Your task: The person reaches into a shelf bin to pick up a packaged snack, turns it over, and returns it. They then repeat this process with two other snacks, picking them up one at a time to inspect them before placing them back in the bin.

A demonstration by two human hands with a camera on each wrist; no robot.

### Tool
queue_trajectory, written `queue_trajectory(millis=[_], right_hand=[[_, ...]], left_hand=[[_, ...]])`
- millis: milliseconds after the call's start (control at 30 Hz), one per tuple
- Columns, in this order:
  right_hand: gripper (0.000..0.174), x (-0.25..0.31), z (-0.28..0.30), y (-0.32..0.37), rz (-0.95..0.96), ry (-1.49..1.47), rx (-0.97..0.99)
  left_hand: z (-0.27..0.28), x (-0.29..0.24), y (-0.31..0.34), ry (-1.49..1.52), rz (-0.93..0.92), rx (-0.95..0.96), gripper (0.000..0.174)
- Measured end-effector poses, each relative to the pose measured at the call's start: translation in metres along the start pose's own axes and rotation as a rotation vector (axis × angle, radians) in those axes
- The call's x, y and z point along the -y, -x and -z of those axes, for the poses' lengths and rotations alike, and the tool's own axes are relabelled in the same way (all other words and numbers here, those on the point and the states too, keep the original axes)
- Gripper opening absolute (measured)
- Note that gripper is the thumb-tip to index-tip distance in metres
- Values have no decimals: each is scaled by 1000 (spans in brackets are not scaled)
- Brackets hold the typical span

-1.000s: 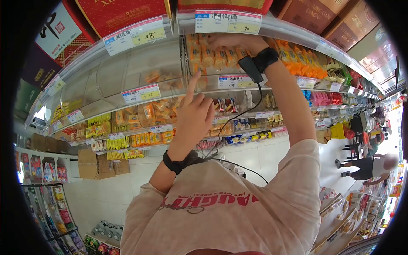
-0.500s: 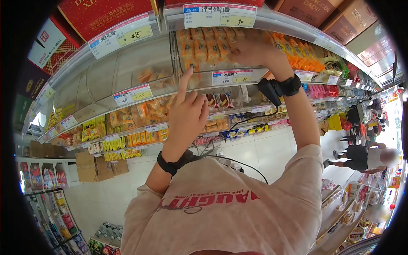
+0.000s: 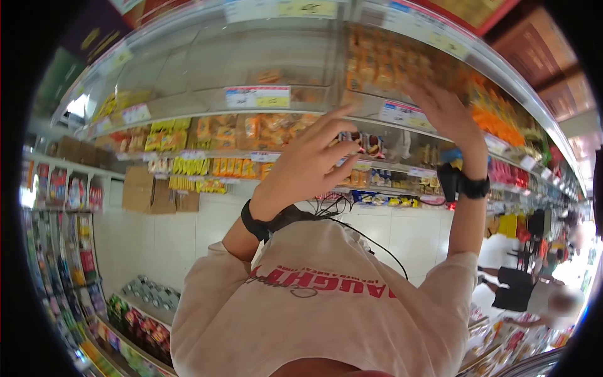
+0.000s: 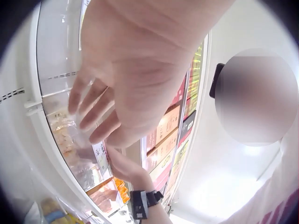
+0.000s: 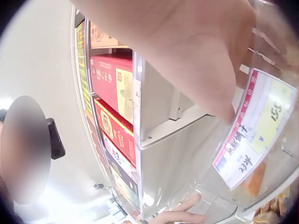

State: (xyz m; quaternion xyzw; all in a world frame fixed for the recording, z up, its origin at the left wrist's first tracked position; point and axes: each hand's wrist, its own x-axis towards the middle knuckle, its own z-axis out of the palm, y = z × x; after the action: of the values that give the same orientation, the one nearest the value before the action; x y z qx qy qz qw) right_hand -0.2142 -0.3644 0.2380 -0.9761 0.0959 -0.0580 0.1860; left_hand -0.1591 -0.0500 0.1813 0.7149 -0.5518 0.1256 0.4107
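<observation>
A shelf bin holds rows of small orange-wrapped snack packets point(image 3: 383, 63). My right hand point(image 3: 446, 113) is at the bin's front edge with its fingers extended and nothing in its grasp. In the right wrist view, some of those fingers show behind the clear bin front, beside a handwritten price tag point(image 5: 257, 128). My left hand point(image 3: 308, 157) hovers in front of the shelf, left of the right hand, its fingers loosely spread and holding nothing. The left wrist view shows its palm point(image 4: 140, 70) facing the camera.
To the left is a clear bin with a few orange packets point(image 3: 270, 76). Lower shelves carry yellow packets point(image 3: 164, 137) and other wrapped snacks. Boxes stand on the shelf above. Cardboard cartons point(image 3: 147, 190) sit on the floor, and another person point(image 3: 534, 289) is at the right.
My right hand has moved right over the packets and back to the bin's front. My left hand has gone from pointing with its index finger to loosely spread fingers. The head view has shifted.
</observation>
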Motion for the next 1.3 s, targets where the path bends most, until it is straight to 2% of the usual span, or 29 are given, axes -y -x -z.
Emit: queue_trajectory(millis=[67, 100, 200, 300, 400, 467, 500, 567, 633, 700, 800, 867, 1033, 1067, 1167, 1267, 1300], right_hand=[[73, 21, 4, 7, -145, -23, 39], [77, 27, 5, 8, -227, -32, 56], [76, 14, -5, 2, -186, -77, -22], [73, 31, 1, -1, -226, -39, 4], [53, 41, -4, 5, -181, -14, -124], [36, 46, -17, 12, 198, 16, -437], [28, 52, -23, 15, 393, 31, -591], [17, 81, -30, 33, 559, -121, -564], [16, 107, -58, 57, 486, -485, -216], [14, 117, -95, 63, 577, -572, 63], [14, 107, -153, 59, 466, -420, 143], [16, 98, -177, 55, 374, -448, 127], [17, 81, -206, 52, 170, -599, 71], [17, 78, -211, 48, 159, -617, 46], [17, 77, -227, 31, 164, -532, -94], [20, 86, -243, 12, 231, -351, -272], [22, 88, -248, 5, 261, -286, -329]], left_hand=[[5, 9, 18, 51, 53, 77, 15], [14, 12, 23, 117, 192, 220, 17], [13, 53, 56, 114, 422, 310, 19], [4, 111, 84, 162, 603, 191, 20], [-9, 156, 103, 112, 759, 112, 23], [-25, 184, 118, 62, 808, 104, 26], [-33, 191, 120, 42, 795, 132, 28], [-46, 198, 122, -2, 772, 193, 32], [-68, 206, 120, -7, 771, 189, 40], [-91, 206, 116, -70, 785, 217, 49], [-114, 199, 102, -217, 843, 293, 59], [-117, 193, 91, -271, 902, 323, 65], [-135, 212, 112, -330, 810, 176, 76], [-143, 221, 120, -369, 779, 127, 80], [-127, 195, 110, -381, 836, 155, 92], [-105, 188, 107, -310, 688, 271, 87], [-100, 187, 109, -224, 716, 254, 86]])
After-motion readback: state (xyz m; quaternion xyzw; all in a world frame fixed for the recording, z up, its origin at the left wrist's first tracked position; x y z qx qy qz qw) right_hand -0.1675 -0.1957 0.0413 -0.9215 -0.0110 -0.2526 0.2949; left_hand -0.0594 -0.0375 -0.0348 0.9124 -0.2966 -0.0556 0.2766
